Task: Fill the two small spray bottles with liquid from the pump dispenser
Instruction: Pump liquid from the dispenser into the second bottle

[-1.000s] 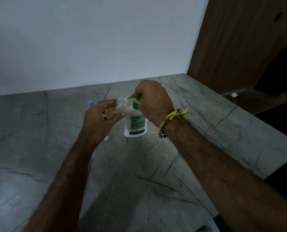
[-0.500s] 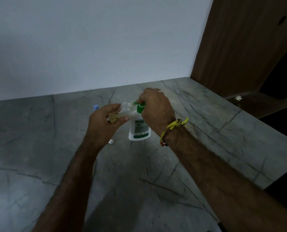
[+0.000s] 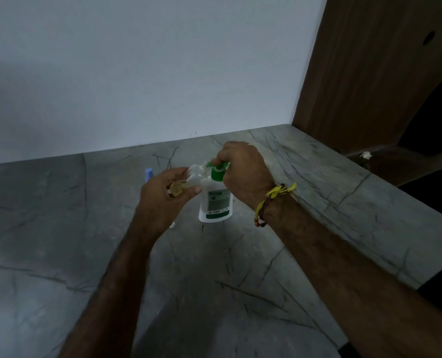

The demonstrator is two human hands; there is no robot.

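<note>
Holding much as half a second ago, the left hand grips a tilted small spray bottle at the nozzle while the right hand curls over the pump dispenser on the counter, so pumping probably continues.

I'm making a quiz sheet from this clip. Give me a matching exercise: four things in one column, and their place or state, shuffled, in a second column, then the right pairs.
Things
1. pump dispenser
2. small clear bottle
3. blue cap
4. bracelet

Places or states
A. worn on the right wrist
B. partly hidden beyond the left hand
C. stands on the grey counter, its green pump head under the right hand
D. held tilted in the left hand, its mouth at the green nozzle

Pairs: 1-C, 2-D, 3-B, 4-A
</note>
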